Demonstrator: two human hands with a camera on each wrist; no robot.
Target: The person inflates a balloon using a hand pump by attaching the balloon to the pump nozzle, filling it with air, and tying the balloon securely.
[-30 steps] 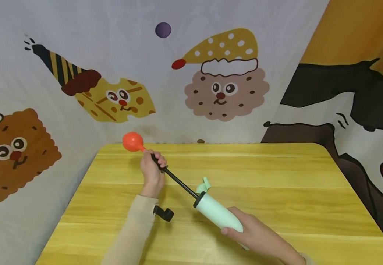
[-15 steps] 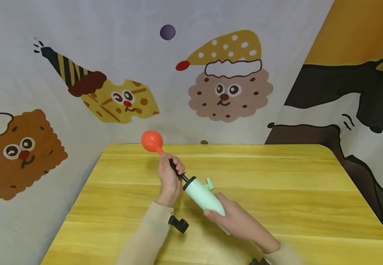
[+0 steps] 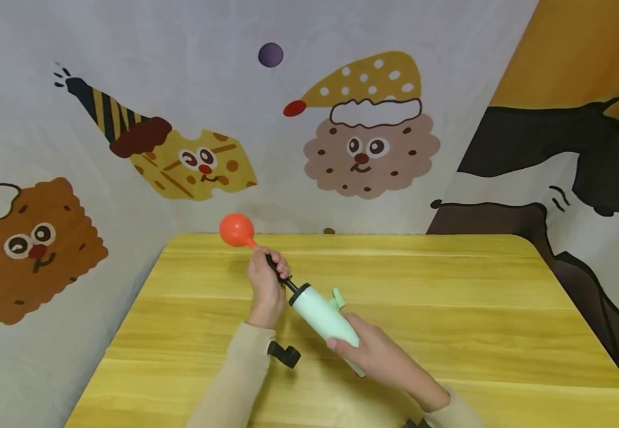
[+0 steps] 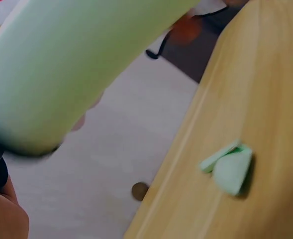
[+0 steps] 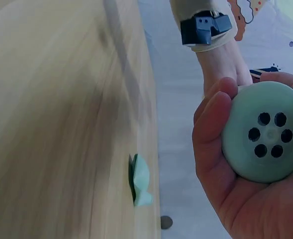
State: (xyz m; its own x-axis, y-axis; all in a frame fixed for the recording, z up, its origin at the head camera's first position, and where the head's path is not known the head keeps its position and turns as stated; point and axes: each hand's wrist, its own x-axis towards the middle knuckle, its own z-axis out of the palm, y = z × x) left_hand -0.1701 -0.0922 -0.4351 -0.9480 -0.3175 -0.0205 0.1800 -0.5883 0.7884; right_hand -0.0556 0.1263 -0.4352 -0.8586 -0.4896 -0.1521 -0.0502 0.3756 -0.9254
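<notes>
A small inflated orange-red balloon (image 3: 236, 230) sits at the nozzle end of a hand balloon pump, above my left hand (image 3: 266, 282). My left hand wraps round the pump's black handle (image 3: 274, 265) and the balloon's neck. Only a short stretch of black rod (image 3: 290, 285) shows between handle and barrel. My right hand (image 3: 379, 351) grips the pale green pump barrel (image 3: 322, 318) near its lower end. In the right wrist view, the barrel's end cap (image 5: 268, 132), with several holes, faces the camera inside the curled fingers. The left wrist view shows the barrel (image 4: 76, 64) close up, blurred.
A pale green limp piece, seemingly a deflated balloon (image 4: 231, 169), lies on the wooden table (image 3: 475, 309) behind the barrel. A cloth with cartoon prints (image 3: 282, 160) hangs behind the table's far edge. Black camera mounts (image 3: 285, 354) stick out from the wrists.
My right hand has moved the barrel up and left over the rod, so the long exposed rod became short. During the last half second, both hands and pump have drifted slightly left.
</notes>
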